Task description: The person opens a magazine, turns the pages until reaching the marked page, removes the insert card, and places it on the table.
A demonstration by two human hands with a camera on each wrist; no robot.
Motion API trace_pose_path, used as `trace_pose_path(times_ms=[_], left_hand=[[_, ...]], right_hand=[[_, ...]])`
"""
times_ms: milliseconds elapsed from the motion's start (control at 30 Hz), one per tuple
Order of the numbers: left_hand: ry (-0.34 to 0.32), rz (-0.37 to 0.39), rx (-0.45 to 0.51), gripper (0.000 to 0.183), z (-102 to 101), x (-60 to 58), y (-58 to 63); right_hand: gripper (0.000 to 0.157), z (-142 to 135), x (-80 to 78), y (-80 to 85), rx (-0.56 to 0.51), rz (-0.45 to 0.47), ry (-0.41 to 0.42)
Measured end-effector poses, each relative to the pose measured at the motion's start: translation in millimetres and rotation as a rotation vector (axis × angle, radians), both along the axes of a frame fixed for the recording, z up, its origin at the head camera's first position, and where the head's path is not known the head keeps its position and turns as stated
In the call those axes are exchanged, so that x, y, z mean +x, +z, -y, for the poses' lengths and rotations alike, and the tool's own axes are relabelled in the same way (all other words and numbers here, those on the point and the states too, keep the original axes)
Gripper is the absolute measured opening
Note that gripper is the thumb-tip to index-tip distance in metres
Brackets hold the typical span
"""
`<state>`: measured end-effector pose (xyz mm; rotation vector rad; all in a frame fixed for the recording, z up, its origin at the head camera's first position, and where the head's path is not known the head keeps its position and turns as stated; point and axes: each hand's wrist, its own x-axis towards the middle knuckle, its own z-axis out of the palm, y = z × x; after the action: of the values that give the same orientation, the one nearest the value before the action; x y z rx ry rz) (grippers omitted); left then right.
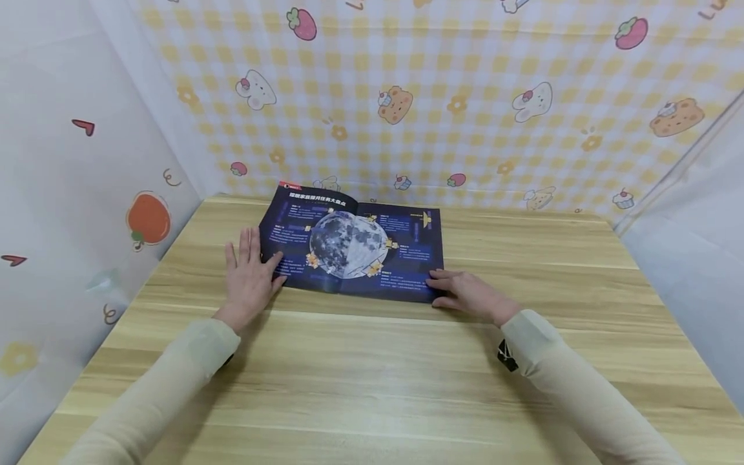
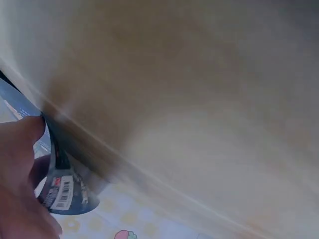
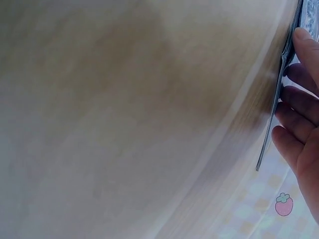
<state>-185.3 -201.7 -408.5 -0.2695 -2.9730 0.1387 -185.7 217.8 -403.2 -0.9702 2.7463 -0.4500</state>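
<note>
You have one magazine (image 1: 279, 236) in front of you, open on one table (image 1: 372, 381), showing two dark blue pages. One moon picture (image 1: 349, 244) spans the fold, its left half darker than its right, with several small golden pictures around it. White print fills much of both pages, and one heading runs across the top of the left page.

Your two hands flank the magazine, one at each side, and it lies between them, toward the far edge of the table. Your left hand (image 1: 248, 278) is spread, three fingers pointing away from you beside the left edge, while the index finger and thumb reach onto the lower left of the page. Your right hand (image 1: 472, 294) is loosely extended, its fingertips and thumb touching the lower right corner. You show no firm grip in either hand; whether any finger lies beneath the paper, I cannot tell. The left wrist view shows one barcode label (image 2: 64, 193) on the magazine's curved outer side.

You wear two pale sleeves, and one black object (image 1: 507, 355) shows clearly at your right wrist. One checked cloth (image 1: 447, 71) hangs behind the table; two red hearts mark the white sheet (image 1: 52, 77) on your left.
</note>
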Motion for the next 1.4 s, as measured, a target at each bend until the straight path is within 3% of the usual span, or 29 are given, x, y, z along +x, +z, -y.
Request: trace_pose_path(times_ms=[233, 467, 700, 833, 1100, 1300, 1400], left_hand=[[0.002, 0.044, -0.149, 0.049, -3.1, 0.2, 7.6], [-0.015, 0.085, -0.238, 0.044, -10.8, -1.1, 17.2], [-0.097, 0.244, -0.098, 0.038, -22.7, -7.8, 15.1], [-0.091, 0.305, -0.123, 0.054, -27.5, -9.3, 10.2], [-0.140, 0.306, -0.048, 0.042, -42.2, -14.4, 4.7], [-0.148, 0.286, -0.043, 0.064, -48.4, -14.0, 1.4], [-0.158, 0.285, -0.034, 0.061, -50.2, -14.2, 0.7]], right_hand=[[0.049, -2.0, -0.6, -0.2, -0.007, 0.007, -0.004], [0.049, -2.3, -5.1, 1.8, -0.024, 0.031, 0.003], [0.044, -4.8, -8.5, 7.3, -0.041, 0.074, 0.008], [0.040, -6.2, -9.4, 10.0, -0.050, 0.097, 0.007], [0.036, -5.0, -10.4, 6.4, -0.012, 0.049, 0.043], [0.027, -4.7, -6.6, 2.9, 0.029, -0.082, 0.068], [0.021, -5.4, -5.3, 0.4, 0.021, -0.124, 0.071]])
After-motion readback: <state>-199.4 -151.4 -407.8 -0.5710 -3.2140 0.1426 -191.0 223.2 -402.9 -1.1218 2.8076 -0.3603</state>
